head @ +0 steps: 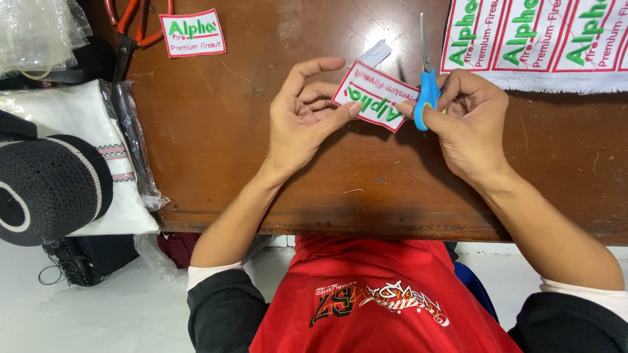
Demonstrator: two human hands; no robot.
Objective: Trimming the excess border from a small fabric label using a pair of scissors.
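Observation:
My left hand [302, 117] pinches a small white cloth label [374, 95] with a red border and green and red lettering, holding it just above the brown wooden table [229, 144]. My right hand [468, 121] grips blue-handled scissors [426, 91], blades pointing away from me, right beside the label's right edge. A small white cloth scrap [376, 52] lies on the table just beyond the label.
A strip of uncut matching labels [536, 39] lies at the far right. One cut label [193, 33] and orange-handled scissors [134, 26] rest at the far left. A dark knitted cap [49, 186] sits on bagged white cloth [72, 117] left of the table.

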